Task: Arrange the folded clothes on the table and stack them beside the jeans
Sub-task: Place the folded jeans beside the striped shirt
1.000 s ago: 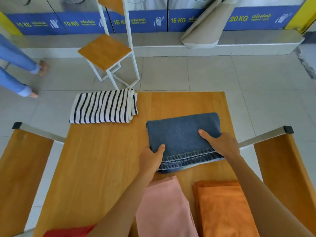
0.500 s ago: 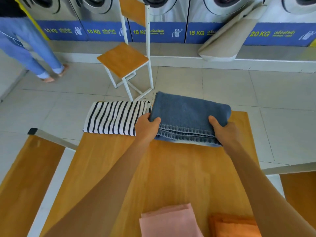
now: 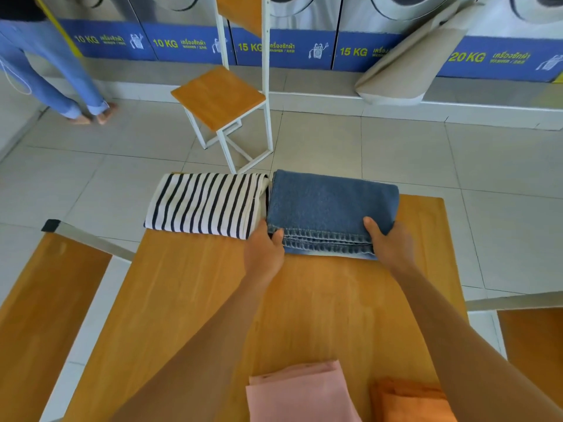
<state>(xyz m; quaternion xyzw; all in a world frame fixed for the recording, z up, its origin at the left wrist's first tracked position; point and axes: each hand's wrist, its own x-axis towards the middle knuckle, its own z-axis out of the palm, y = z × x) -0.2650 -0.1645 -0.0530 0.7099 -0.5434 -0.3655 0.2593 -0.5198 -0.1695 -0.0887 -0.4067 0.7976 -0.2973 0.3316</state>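
Jeans (image 3: 332, 205) gripped by both hands, beside striped top (image 3: 204, 205)

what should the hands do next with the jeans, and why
Probably let go and reach back for the pink cloth. The folded jeans already lie at the table's far edge against the striped top, with the left hand and right hand gripping their near corners.

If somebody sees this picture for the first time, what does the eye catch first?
Probably the folded jeans at the table's far edge, gripped at the near corners by the left hand and right hand. A striped garment lies immediately left of them.
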